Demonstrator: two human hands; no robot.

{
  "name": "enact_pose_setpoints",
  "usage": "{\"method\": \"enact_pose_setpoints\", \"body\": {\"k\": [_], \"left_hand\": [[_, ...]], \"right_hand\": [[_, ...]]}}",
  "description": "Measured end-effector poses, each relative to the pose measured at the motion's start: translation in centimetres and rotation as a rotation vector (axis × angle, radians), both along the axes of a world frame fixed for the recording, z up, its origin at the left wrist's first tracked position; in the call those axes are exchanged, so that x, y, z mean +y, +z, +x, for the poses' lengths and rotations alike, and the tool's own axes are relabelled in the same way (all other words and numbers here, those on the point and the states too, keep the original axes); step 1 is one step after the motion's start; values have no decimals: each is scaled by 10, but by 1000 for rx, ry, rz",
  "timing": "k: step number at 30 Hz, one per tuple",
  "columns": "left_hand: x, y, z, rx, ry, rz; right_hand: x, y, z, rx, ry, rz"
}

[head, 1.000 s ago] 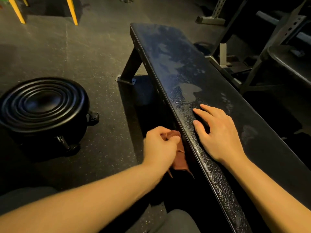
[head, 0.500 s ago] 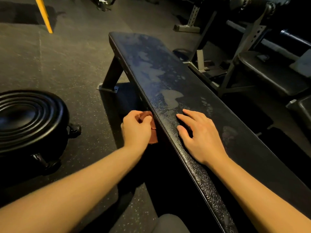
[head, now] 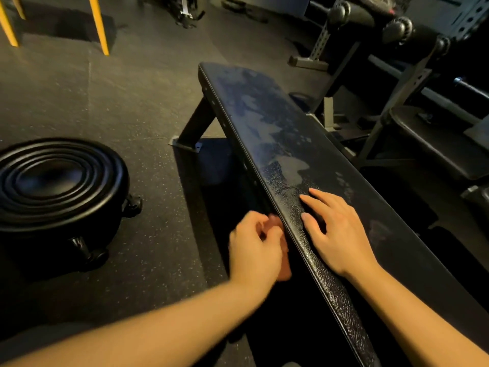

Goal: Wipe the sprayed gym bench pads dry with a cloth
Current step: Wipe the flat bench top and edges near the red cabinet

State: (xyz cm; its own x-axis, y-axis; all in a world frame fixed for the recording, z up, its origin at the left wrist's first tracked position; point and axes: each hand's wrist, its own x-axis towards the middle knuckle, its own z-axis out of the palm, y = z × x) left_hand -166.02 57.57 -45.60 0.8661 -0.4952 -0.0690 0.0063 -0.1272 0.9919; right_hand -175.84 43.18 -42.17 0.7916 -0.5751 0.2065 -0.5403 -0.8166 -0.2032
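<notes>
Cloth point(head: 285, 264): reddish-brown, blurred, bunched in the left grip point(head: 254, 250), whose fingers curl round it. It sits against the left side edge of the surface point(head: 264, 115), just below the top face, not on top. A bit of cloth shows above the knuckles & a longer fold hangs below the palm, right by the edge.

Surface = long flat black gym bench pad w/ pebbled vinyl, running from bottom right away to top centre. Pale wet patches point(head: 291, 165) mottle the top from the far end down to just ahead of the right grip point(head: 341, 234). 1 fainter smear point(head: 378, 231) lies right of that hand. Right grip holds nothing: palm down on the pad, fingers fairly straight & spread, thumb near the left edge. It lies opposite the left grip w/ the pad's edge btwn them. Both forearms are bare & enter from the bottom.

Under the far end, 1 angled black leg point(head: 195, 125) meets a bolted foot plate point(head: 185, 144) on the speckled rubber floor point(head: 119, 88). Left of the bench, well apart: round black ribbed seat point(head: 58, 181) on casters. Top left: yellow legs point(head: 99, 25). Right side: perforated steel uprights point(head: 321, 41), round roller pads point(head: 397, 27) & a 2nd dark bench pad point(head: 436, 147), all dim.
</notes>
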Motion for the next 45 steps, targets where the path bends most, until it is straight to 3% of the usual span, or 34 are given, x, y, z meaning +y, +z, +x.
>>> {"method": "enact_pose_setpoints", "body": {"k": [3, 8, 11, 18, 24, 26, 29, 35, 40, 45], "left_hand": [[9, -5, -1, -7, -112, -17], [-40, -13, 70, 80, 106, 24], [-51, -15, 90, 108, 117, 9], [-17, -21, 38, 9, -51, -77], [-63, -11, 123, 52, 141, -7], [-44, -17, 97, 26, 84, -44], [-3, -16, 40, -2, -172, -44], [-47, -10, 106, -62, 91, -17], [-17, -20, 50, -73, -86, -44], [-27, -18, 76, -96, -105, -42]], "right_hand": [[2, 4, -1, 49, 16, -36], [-10, 7, 46, 81, -12, -101], [-13, -1, 67, 41, -42, -63], [-9, -2, 69, 16, -61, -86], [-9, -3, 71, -15, -52, -70], [-9, -3, 72, -17, -45, -70], [-9, -1, 72, -10, -46, -76], [-10, -2, 73, -39, -38, -72], [-12, -3, 72, -36, -44, -77], [-12, -1, 72, -42, -36, -69]]}}
